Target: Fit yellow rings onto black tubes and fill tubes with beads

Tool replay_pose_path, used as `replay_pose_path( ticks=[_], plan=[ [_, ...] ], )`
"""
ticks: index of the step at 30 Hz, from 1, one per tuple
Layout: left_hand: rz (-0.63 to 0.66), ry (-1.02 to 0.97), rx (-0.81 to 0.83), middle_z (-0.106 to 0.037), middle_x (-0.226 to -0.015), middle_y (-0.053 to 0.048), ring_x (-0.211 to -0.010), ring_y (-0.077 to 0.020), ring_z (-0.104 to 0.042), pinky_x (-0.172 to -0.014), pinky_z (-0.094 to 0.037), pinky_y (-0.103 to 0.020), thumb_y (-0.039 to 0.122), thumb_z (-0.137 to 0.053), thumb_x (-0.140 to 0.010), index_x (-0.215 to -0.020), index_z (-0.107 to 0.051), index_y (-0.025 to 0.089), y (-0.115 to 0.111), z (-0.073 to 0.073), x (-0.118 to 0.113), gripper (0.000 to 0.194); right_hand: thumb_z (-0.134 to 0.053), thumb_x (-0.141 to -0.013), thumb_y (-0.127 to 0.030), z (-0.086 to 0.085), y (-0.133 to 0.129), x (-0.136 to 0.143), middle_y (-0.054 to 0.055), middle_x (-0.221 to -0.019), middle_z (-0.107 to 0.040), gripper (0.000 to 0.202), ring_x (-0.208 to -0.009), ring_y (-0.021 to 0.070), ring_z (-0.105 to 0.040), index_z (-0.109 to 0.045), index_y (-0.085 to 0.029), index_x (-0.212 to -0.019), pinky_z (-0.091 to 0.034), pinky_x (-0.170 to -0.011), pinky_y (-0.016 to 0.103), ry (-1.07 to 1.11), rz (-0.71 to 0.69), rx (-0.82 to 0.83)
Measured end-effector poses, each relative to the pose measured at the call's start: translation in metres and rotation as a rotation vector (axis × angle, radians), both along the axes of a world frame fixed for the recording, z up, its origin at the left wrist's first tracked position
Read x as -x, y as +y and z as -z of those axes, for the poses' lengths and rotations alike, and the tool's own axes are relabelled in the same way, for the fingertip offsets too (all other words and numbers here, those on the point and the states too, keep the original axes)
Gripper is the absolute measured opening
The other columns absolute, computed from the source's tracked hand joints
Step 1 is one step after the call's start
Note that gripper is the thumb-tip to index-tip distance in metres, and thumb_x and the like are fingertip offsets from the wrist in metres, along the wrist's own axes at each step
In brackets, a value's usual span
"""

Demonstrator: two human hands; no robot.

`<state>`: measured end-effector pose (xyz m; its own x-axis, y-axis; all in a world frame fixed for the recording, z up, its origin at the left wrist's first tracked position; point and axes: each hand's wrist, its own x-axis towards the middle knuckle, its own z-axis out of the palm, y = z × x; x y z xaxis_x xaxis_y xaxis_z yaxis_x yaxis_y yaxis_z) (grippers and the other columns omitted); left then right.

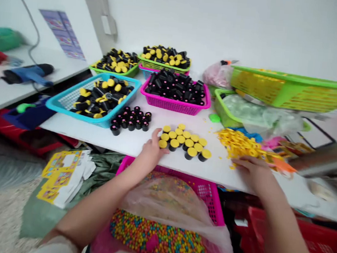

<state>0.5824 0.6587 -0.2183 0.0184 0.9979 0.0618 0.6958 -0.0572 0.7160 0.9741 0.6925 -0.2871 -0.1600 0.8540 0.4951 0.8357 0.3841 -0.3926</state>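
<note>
My left hand (152, 150) is at the left edge of a group of small black cylinders with yellow tops (186, 140), standing upright on the white table. Its thumb and a finger are apart around the nearest cylinder (163, 144), touching or almost touching it. Over to the right, my right hand (253, 170) reaches with outstretched fingers to the near edge of a heap of small yellow plastic pieces (238, 143). Its fingertips are slightly blurred, and I see nothing held in them. Black cylinders with pink centres (132, 118) stand to the left of my left hand.
Behind are a blue basket (53, 101), a magenta basket (173, 105) and green baskets (291, 86), holding cylinders, yellow pieces or plastic bags. Below the table edge, a pink basket (216, 204) holds bagged colourful beads (158, 237). A blue heat gun (32, 74) lies on the left table.
</note>
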Motion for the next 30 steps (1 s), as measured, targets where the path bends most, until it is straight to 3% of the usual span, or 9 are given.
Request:
replay_pose_path(
  ticks=[4,8,10,12,15,17,21,25,30],
  plan=[
    [-0.044,0.037,-0.033,-0.051,-0.134,-0.027,-0.119,-0.0325,-0.055,-0.099,-0.038,-0.05,0.024,-0.061,-0.088,-0.145,-0.013,0.011,-0.001,-0.012,0.008,0.076,-0.059,-0.08,-0.021,0.003,0.01,-0.002,0.013,-0.097,-0.069,0.016,-0.09,0.0291,-0.063,-0.075,-0.022,-0.078,-0.047,-0.087,0.044,-0.19,-0.04,-0.023],
    [-0.277,0.363,-0.143,-0.053,-0.128,-0.017,-0.117,-0.0363,-0.047,-0.091,-0.04,-0.053,0.033,-0.06,-0.089,-0.134,-0.046,0.022,0.009,-0.027,0.036,0.049,-0.06,-0.075,-0.02,-0.011,0.011,0.001,0.012,-0.092,-0.069,0.008,-0.088,0.0294,-0.063,-0.067,-0.023,-0.075,-0.048,-0.085,0.044,-0.146,-0.051,-0.066],
    [-0.382,0.567,-0.215,-0.051,-0.125,-0.016,-0.113,-0.0373,-0.046,-0.087,-0.042,-0.051,0.037,-0.063,-0.086,-0.123,-0.058,0.024,0.02,-0.029,0.046,0.04,-0.061,-0.074,-0.023,-0.021,0.007,0.006,0.011,-0.085,-0.068,0.002,-0.082,0.0275,-0.063,-0.063,-0.024,-0.075,-0.049,-0.079,0.042,-0.073,0.021,-0.077],
    [-0.413,0.663,-0.252,-0.049,-0.121,-0.017,-0.109,-0.036,-0.046,-0.083,-0.043,-0.048,0.041,-0.065,-0.084,-0.119,-0.061,0.024,0.03,-0.026,0.051,0.039,-0.064,-0.074,-0.027,-0.032,-0.001,0.013,0.01,-0.083,-0.068,0.006,-0.073,0.0242,-0.062,-0.061,-0.025,-0.079,-0.049,-0.069,0.039,0.042,0.201,-0.067],
    [-0.411,0.723,-0.25,-0.048,-0.12,-0.018,-0.106,-0.0352,-0.046,-0.08,-0.045,-0.044,0.042,-0.065,-0.083,-0.114,-0.062,0.021,0.041,-0.016,0.051,0.038,-0.068,-0.071,-0.03,-0.044,-0.012,0.027,0.01,-0.086,-0.068,0.016,-0.066,0.0205,-0.062,-0.061,-0.026,-0.084,-0.047,-0.061,0.035,0.284,0.465,-0.065],
    [-0.402,0.757,-0.247,-0.048,-0.118,-0.018,-0.104,-0.035,-0.047,-0.079,-0.044,-0.043,0.039,-0.065,-0.084,-0.112,-0.061,0.019,0.046,-0.01,0.049,0.035,-0.069,-0.07,-0.034,-0.048,-0.018,0.037,0.01,-0.088,-0.068,0.02,-0.068,0.02,-0.063,-0.062,-0.026,-0.086,-0.048,-0.061,0.034,0.448,0.491,-0.055],
    [-0.395,0.76,-0.234,-0.049,-0.115,-0.017,-0.103,-0.0343,-0.048,-0.078,-0.043,-0.043,0.032,-0.06,-0.088,-0.11,-0.061,0.018,0.05,-0.004,0.048,0.026,-0.071,-0.067,-0.042,-0.049,-0.022,0.052,0.01,-0.088,-0.066,0.028,-0.074,0.0206,-0.063,-0.062,-0.024,-0.085,-0.051,-0.069,0.038,0.621,0.363,-0.025],
    [-0.356,0.706,-0.189,-0.05,-0.118,-0.015,-0.106,-0.0331,-0.047,-0.08,-0.041,-0.043,0.033,-0.061,-0.087,-0.101,-0.063,0.019,0.037,-0.011,0.045,0.02,-0.07,-0.068,-0.043,-0.05,-0.031,0.066,0.008,-0.089,-0.065,0.027,-0.083,0.0221,-0.063,-0.061,-0.023,-0.083,-0.05,-0.083,0.044,0.641,0.219,-0.016],
    [-0.058,0.566,-0.045,-0.06,-0.107,-0.012,-0.106,-0.0311,-0.052,-0.086,-0.04,-0.047,0.025,-0.059,-0.086,-0.09,-0.058,0.018,-0.001,-0.017,0.043,0.008,-0.072,-0.07,-0.031,-0.063,-0.05,0.091,0.007,-0.082,-0.064,0.022,-0.071,0.0194,-0.064,-0.06,-0.024,-0.086,-0.052,-0.068,0.036,0.746,0.138,-0.017]
  ],
)
